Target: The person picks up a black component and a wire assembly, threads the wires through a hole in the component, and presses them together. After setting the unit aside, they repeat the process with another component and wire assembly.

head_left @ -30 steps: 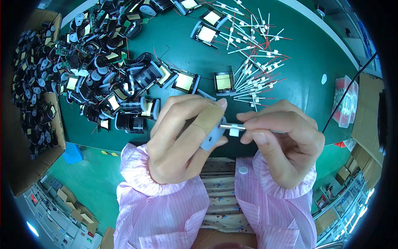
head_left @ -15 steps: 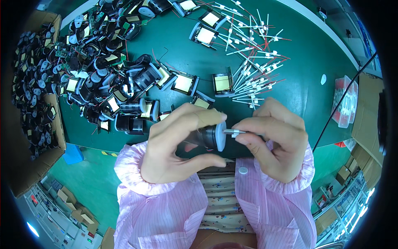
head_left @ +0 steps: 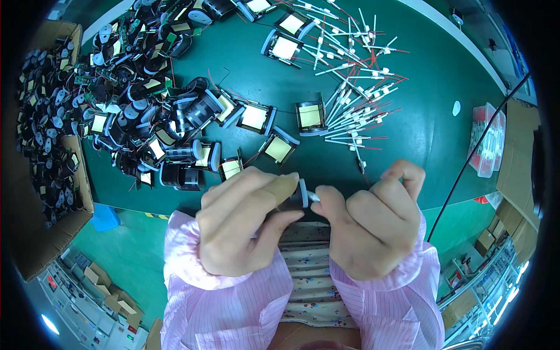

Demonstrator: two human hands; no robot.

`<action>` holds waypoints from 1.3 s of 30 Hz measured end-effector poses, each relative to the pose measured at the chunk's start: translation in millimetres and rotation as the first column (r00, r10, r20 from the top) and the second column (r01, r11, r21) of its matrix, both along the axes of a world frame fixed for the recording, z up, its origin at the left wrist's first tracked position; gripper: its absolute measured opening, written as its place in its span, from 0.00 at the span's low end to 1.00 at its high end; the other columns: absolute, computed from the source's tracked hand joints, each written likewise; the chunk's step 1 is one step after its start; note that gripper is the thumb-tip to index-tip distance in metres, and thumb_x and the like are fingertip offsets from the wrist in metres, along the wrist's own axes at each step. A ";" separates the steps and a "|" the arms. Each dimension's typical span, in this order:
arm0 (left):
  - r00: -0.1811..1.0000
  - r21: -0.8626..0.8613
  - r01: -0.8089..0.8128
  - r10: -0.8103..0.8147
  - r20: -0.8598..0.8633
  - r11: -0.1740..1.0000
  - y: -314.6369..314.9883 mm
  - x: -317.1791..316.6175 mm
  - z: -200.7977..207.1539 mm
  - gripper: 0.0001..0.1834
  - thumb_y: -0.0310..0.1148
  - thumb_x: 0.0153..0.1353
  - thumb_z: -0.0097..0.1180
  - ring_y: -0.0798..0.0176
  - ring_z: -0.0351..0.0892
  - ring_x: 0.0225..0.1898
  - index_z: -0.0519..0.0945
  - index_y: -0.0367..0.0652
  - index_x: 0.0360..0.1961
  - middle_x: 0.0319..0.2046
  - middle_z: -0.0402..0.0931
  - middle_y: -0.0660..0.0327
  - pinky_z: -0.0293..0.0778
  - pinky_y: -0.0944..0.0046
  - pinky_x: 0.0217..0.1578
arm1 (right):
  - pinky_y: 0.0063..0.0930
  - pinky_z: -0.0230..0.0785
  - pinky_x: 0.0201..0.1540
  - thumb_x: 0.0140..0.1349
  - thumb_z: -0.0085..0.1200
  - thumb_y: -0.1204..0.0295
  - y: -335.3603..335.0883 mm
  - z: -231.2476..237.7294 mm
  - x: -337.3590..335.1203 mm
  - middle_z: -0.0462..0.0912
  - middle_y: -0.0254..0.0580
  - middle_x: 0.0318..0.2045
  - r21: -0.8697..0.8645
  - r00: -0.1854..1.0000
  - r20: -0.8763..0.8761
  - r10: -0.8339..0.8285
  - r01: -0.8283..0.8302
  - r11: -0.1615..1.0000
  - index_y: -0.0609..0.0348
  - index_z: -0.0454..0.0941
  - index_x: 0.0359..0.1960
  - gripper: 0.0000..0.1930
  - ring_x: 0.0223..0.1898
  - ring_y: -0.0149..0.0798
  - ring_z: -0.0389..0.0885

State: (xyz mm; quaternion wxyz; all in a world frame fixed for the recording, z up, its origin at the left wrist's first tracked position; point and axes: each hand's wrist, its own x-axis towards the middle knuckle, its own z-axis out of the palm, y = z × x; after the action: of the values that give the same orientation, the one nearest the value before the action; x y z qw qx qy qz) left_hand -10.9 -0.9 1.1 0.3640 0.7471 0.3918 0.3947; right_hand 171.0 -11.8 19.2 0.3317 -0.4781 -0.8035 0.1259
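Note:
My left hand [head_left: 242, 224] is closed around a black cylindrical part [head_left: 295, 201] with a grey oval end cap [head_left: 304, 193] that faces right. Much of the cylinder is hidden by the fingers. My right hand [head_left: 373, 233] is closed, its thumb and forefinger pinching a slim whitish rod [head_left: 313, 197] whose visible tip meets the grey cap. Whether the rod goes into the cap or only touches it, I cannot tell. Just beyond the hands lie similar black parts with cream-coloured pads [head_left: 279, 149].
A heap of black parts [head_left: 134, 105] covers the left of the green table [head_left: 431, 105], beside a cardboard box [head_left: 84, 175] full of more. Several white rods with red wires [head_left: 356, 111] lie spread at the far middle. A clear plastic tub [head_left: 487, 140] stands at the right.
Both hands have come slightly nearer to me, and the held part has moved left. My right hand has turned, its fingers curling more, so less of the rod shows.

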 end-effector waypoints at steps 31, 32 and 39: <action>0.441 0.525 -0.284 0.595 -0.672 0.802 42.1 -11.6 -23.6 0.24 0.19 0.51 0.52 0.55 0.69 0.46 0.79 0.54 0.49 0.40 0.75 0.58 0.58 0.56 0.52 | 0.40 0.69 0.27 0.47 0.61 0.74 5.8 -18.4 61.6 0.77 0.45 0.21 -0.594 0.957 0.277 -0.088 0.242 0.767 0.61 0.77 0.22 0.05 0.23 0.48 0.77; 0.485 0.558 -0.341 0.651 -0.584 0.756 39.1 -10.0 -22.0 0.24 0.19 0.53 0.52 0.55 0.68 0.46 0.79 0.55 0.51 0.41 0.76 0.58 0.57 0.57 0.53 | 0.40 0.69 0.27 0.47 0.61 0.74 1.8 -28.1 55.6 0.77 0.45 0.21 -0.596 0.958 0.273 -0.090 0.242 0.765 0.61 0.77 0.22 0.05 0.23 0.48 0.77; 0.944 0.041 -0.224 0.206 0.258 0.974 24.4 -14.5 -13.6 0.24 0.30 0.61 0.48 0.49 0.71 0.48 0.64 0.35 0.58 0.48 0.69 0.42 0.66 0.56 0.50 | 0.30 0.66 0.19 0.45 0.62 0.80 -5.2 -34.2 51.9 0.77 0.38 0.19 -0.630 0.955 0.070 -0.288 0.266 0.730 0.62 0.75 0.25 0.07 0.16 0.35 0.75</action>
State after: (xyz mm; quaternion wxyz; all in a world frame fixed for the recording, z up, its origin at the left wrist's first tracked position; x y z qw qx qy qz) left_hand -25.4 23.5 -12.5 0.3391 0.6560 0.4076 0.5371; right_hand 222.9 -17.0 -15.0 0.1795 -0.6735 -0.6282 0.3457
